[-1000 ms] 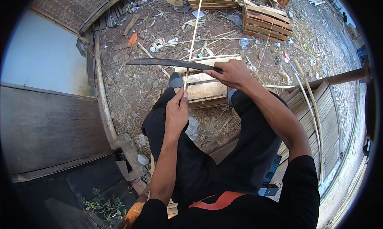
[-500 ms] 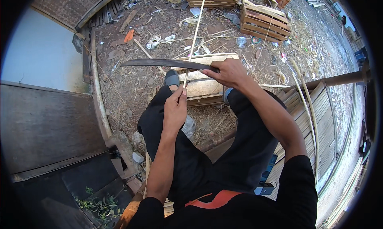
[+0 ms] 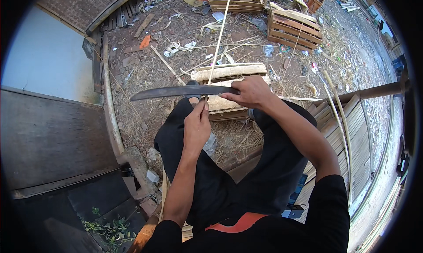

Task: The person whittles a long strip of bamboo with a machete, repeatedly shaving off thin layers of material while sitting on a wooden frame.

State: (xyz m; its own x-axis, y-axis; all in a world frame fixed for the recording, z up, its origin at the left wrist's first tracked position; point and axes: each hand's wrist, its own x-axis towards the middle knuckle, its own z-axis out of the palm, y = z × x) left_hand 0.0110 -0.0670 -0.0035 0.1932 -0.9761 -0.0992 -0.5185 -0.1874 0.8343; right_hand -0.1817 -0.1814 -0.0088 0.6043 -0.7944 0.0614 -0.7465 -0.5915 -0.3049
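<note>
A long, slightly curved machete (image 3: 169,92) lies nearly level across the view, its tip to the left. My right hand (image 3: 252,92) is closed round its handle end, the thumb along the near side. A thin pale bamboo strip (image 3: 221,35) runs from the far side toward me and passes at the blade. My left hand (image 3: 197,127) pinches the strip's near end just below the blade. The fingertips hide that end. Beneath the blade, between my feet, sits a slatted wooden crate (image 3: 244,70).
More wooden crates (image 3: 294,29) stand at the back. Litter and straw cover the dirt ground (image 3: 150,90). Bamboo slats (image 3: 352,134) form a bench on my right, with a dark pole (image 3: 383,88) beyond. A wooden panel (image 3: 57,134) stands on the left.
The machete has come nearer to me along the strip, close to my left fingers. Both hands keep their grip; the view has shifted slightly.
</note>
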